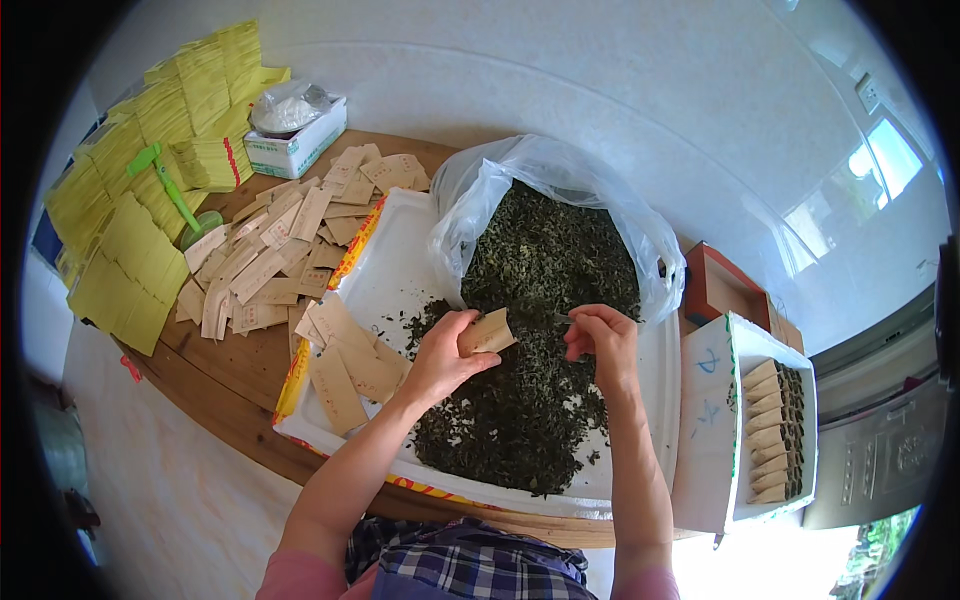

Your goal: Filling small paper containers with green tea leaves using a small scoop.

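My left hand (pixel 448 358) holds a small kraft paper envelope (pixel 487 334), its mouth turned right. My right hand (pixel 606 339) pinches a small, thin, greyish tool (pixel 562 319), mostly hidden by the fingers, above the dried leaves. Dark dried leaf material (pixel 517 442) spreads below both hands over a white foam tray (pixel 397 247). More of it fills a clear plastic bag (pixel 480 199) lying open toward me. Several paper envelopes (pixel 337 386) bearing writing lie at the tray's left side, beside my left forearm.
Left on the wooden table (pixel 217 382) are a heap of envelopes (pixel 277 251), stacks of yellow paper (pixel 135 247), a green-handled tool (pixel 174 191) and a white box (pixel 296 146). At right, a foam box (pixel 739 480) holds a row of filled envelopes (pixel 769 435), near a red box (pixel 727 281).
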Action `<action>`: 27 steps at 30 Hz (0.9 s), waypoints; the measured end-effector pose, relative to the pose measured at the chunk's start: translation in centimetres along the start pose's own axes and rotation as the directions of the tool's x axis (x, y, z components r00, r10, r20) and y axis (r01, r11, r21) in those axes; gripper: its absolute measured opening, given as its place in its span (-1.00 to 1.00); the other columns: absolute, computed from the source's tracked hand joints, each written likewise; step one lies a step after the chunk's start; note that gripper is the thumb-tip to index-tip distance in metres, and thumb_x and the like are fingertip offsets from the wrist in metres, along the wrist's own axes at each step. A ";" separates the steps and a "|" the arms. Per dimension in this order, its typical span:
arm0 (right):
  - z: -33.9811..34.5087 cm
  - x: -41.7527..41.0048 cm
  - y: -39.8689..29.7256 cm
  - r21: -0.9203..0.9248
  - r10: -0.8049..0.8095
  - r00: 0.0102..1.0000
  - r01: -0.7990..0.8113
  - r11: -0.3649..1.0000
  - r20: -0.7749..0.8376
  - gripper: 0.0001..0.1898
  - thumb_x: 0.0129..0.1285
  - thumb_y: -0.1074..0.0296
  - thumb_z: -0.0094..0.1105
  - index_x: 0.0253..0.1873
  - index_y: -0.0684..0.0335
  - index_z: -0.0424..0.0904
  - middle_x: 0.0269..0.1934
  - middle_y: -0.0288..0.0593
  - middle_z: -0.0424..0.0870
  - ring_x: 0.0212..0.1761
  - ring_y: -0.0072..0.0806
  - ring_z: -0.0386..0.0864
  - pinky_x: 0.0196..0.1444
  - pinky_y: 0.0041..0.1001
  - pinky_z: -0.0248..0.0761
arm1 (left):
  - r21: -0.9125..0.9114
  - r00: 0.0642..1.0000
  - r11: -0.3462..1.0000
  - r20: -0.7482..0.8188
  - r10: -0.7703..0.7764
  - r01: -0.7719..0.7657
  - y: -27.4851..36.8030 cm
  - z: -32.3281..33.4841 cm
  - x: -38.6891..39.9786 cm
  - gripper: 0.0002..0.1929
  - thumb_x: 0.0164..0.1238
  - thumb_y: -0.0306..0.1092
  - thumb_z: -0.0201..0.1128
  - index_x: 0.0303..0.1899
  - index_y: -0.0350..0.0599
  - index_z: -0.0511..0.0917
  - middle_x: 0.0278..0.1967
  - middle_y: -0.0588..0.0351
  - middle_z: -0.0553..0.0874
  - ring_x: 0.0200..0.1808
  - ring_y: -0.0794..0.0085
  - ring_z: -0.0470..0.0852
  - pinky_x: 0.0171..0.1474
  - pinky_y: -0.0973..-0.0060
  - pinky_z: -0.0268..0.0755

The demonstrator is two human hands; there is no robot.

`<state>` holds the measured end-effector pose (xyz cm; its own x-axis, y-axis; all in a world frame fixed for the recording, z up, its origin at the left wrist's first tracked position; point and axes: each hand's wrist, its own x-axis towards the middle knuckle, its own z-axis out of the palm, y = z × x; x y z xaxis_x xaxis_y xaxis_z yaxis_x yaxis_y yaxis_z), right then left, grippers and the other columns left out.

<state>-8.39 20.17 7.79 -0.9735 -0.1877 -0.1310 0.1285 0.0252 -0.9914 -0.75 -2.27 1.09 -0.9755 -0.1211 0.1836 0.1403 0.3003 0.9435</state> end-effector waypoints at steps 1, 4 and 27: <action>0.7 -0.6 -0.8 -0.079 -0.048 0.999 0.049 0.996 0.015 -0.81 0.34 0.47 0.05 -0.12 0.45 0.63 -0.49 -0.13 0.65 -0.61 -0.51 0.57 -0.53 -0.55 0.46 | 0.015 1.000 1.000 -0.002 0.002 -0.002 0.1 0.0 0.0 -0.30 0.02 -0.29 0.61 0.17 -0.41 0.46 -0.03 0.00 0.62 0.00 0.37 0.62 0.12 0.47 0.45; 2.5 -2.3 -2.1 -0.301 -0.188 0.982 0.189 0.935 0.030 -0.83 0.36 0.48 0.07 -0.11 0.43 0.63 -0.50 -0.20 0.65 -0.60 -0.59 0.55 -0.52 -0.59 0.43 | 0.002 1.000 1.000 -0.008 -0.022 0.022 0.1 0.1 -0.1 -0.29 0.02 -0.28 0.61 0.19 -0.38 0.46 0.00 0.01 0.63 0.03 0.39 0.61 0.14 0.48 0.43; 1.4 -4.3 -0.7 -0.309 -0.151 0.988 0.135 0.941 -0.027 -0.85 0.35 0.51 0.09 -0.12 0.41 0.65 -0.50 -0.18 0.66 -0.60 -0.56 0.57 -0.52 -0.58 0.42 | 0.039 0.997 0.996 0.039 0.074 -0.075 0.3 0.7 -0.3 -0.34 0.01 -0.36 0.59 0.18 -0.18 0.45 0.01 0.06 0.61 0.04 0.33 0.60 0.15 0.43 0.44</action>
<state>-4.04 19.58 9.02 -0.9864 -0.1631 0.0199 -0.0691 0.3020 -0.9508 -0.53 -1.52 1.15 -0.9684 -0.0621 0.2417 0.2064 0.3449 0.9156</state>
